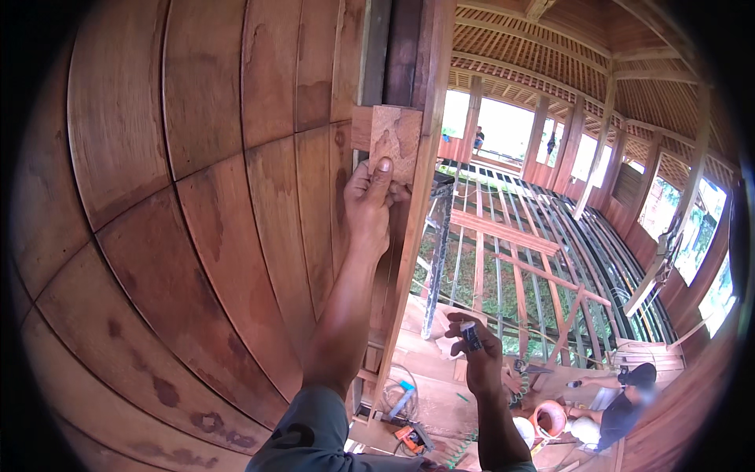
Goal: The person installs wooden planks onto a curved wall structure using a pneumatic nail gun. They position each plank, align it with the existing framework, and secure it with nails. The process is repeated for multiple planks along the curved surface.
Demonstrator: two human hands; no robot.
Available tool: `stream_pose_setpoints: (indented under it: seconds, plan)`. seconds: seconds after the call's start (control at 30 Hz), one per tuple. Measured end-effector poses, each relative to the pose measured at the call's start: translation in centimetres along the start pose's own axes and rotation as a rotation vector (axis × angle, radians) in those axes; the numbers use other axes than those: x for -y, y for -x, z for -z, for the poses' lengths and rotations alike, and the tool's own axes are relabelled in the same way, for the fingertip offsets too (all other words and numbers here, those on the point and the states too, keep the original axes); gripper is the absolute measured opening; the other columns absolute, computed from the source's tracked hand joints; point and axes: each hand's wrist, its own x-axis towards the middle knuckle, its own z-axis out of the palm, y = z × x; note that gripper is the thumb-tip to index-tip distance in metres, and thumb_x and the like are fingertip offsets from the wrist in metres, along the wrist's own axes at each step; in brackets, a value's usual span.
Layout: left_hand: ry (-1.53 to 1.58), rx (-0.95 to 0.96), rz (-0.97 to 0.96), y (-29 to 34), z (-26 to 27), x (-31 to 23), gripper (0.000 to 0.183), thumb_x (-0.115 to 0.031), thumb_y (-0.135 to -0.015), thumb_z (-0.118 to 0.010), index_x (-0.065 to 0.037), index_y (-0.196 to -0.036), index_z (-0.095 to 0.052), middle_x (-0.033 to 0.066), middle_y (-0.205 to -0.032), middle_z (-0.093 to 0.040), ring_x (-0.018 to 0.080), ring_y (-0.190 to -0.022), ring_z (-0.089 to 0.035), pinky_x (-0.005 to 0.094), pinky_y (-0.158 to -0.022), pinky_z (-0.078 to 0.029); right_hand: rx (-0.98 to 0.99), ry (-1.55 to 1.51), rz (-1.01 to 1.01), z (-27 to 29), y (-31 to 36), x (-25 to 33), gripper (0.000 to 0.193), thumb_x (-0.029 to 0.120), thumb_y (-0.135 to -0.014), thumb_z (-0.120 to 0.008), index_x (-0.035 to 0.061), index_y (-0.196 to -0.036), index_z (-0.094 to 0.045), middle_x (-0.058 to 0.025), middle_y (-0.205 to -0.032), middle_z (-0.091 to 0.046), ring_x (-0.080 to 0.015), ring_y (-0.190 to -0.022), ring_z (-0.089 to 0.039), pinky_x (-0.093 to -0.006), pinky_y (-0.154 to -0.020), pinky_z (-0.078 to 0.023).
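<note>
My left hand (372,193) reaches up along the plank wall and pinches a small wooden board (399,138), thumb on its front face. The board sits against the upright wooden post (429,169), below a dark slot between the timbers. Lower and to the right, my right hand (481,350) is closed around a small bottle (471,337) with a dark label and a pale top. That hand is apart from the wall.
Wall panels (212,220) fill the left side. To the right, open floor joists (503,259) span grassy ground. Below are an orange power tool (410,439), a coiled green hose (460,452) and an orange bucket (549,418). A co-worker (621,409) crouches at lower right.
</note>
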Motion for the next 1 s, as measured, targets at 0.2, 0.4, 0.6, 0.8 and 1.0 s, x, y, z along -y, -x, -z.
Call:
stream_pose_setpoints:
  seconds: [0.2,0.4,0.6,0.8,1.0]
  plan:
    - [0.023,0.005,-0.051,-0.8,-0.3,0.2,0.022,-0.026,-0.100,-0.067,-0.005,-0.105,-0.063,0.0028,-0.091,-0.068,0.0108,-0.073,-0.063,0.0281,-0.070,-0.054,-0.006,-0.015,-0.082,0.1,0.4,-2.0,0.021,0.009,-0.098,-0.056,-0.0010,-0.109,-0.071,-0.0143,-0.120,-0.070,-0.0188,-0.093,-0.070,-0.0279,-0.069,-0.052]
    - [-0.103,-0.035,-0.158,-0.6,-0.9,0.3,0.030,-0.028,-0.099,-0.069,-0.002,-0.114,-0.064,0.0027,-0.102,-0.070,0.0076,-0.086,-0.063,0.0233,-0.076,-0.048,0.057,0.103,0.011,-1.9,-2.1,-1.3,0.021,0.001,-0.098,-0.054,-0.0003,-0.111,-0.070,-0.0146,-0.120,-0.069,-0.0178,-0.092,-0.069,-0.0271,-0.070,-0.052]
    - [-0.258,-0.071,-0.197,-0.6,-1.0,0.0,0.036,-0.030,-0.098,-0.070,0.001,-0.114,-0.064,0.0043,-0.106,-0.069,0.0079,-0.098,-0.058,0.0246,-0.088,-0.045,0.109,0.154,0.310,-4.7,-7.1,2.6,0.020,-0.001,-0.098,-0.053,-0.0011,-0.111,-0.069,-0.0140,-0.118,-0.067,-0.0156,-0.090,-0.068,-0.0262,-0.072,-0.053]
    - [0.060,-0.050,-0.063,-1.1,-1.4,0.3,0.036,-0.024,-0.096,-0.074,0.001,-0.119,-0.065,0.0049,-0.113,-0.069,0.0099,-0.107,-0.060,0.0260,-0.096,-0.044,0.151,0.105,0.323,-7.0,-8.0,2.6,0.019,0.002,-0.099,-0.054,0.0000,-0.110,-0.069,-0.0143,-0.117,-0.068,-0.0147,-0.090,-0.069,-0.0260,-0.073,-0.054]
    - [0.377,-0.026,0.003,-2.4,-2.7,1.1,0.040,-0.015,-0.090,-0.078,-0.002,-0.126,-0.064,0.0024,-0.117,-0.069,0.0109,-0.114,-0.061,0.0279,-0.102,-0.044,0.151,0.108,0.261,-7.2,-7.6,1.3,0.018,0.003,-0.098,-0.055,-0.0003,-0.109,-0.069,-0.0136,-0.114,-0.070,-0.0148,-0.090,-0.069,-0.0271,-0.075,-0.054]
